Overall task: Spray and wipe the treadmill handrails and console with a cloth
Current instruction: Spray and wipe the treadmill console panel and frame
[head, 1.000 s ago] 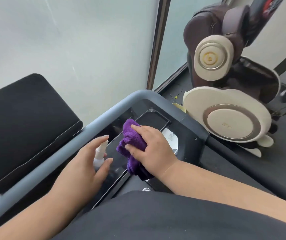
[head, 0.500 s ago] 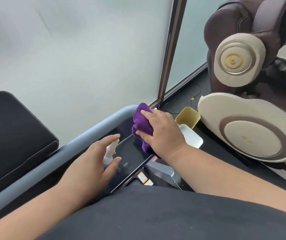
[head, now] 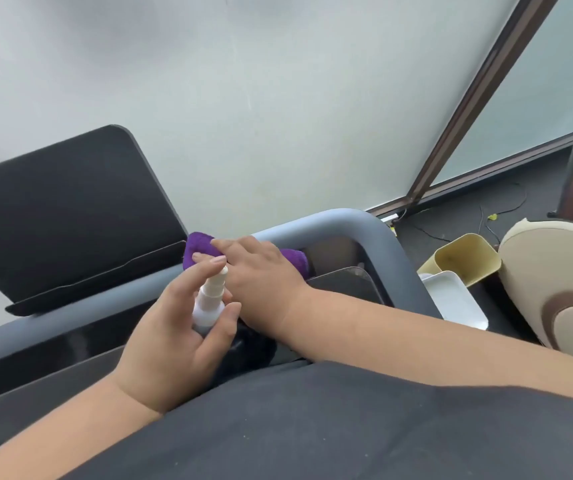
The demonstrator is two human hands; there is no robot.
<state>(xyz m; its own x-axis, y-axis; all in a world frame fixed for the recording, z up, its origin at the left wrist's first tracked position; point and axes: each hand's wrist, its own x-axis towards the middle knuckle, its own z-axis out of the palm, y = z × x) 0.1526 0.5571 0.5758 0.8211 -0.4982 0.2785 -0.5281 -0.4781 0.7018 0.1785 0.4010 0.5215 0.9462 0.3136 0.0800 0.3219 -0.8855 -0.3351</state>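
Note:
My right hand (head: 261, 268) presses a purple cloth (head: 197, 247) onto the grey handrail (head: 354, 223) at the front of the treadmill, fingers laid flat over it. The cloth shows on both sides of the hand. My left hand (head: 177, 334) holds a small white spray bottle (head: 209, 303) upright just in front, forefinger resting on its nozzle top. The glossy black console (head: 347, 282) lies below the rail, partly hidden by both hands.
A black tablet stand (head: 66, 216) rises behind the rail at left. Frosted glass fills the back. To the right stand a yellow bin (head: 465, 261), a white tray (head: 451, 299) and a cream and brown massage chair (head: 555, 289).
My right hand slid the cloth from the console screen up and left onto the front handrail. The left hand with the bottle rose a little. The view swung left.

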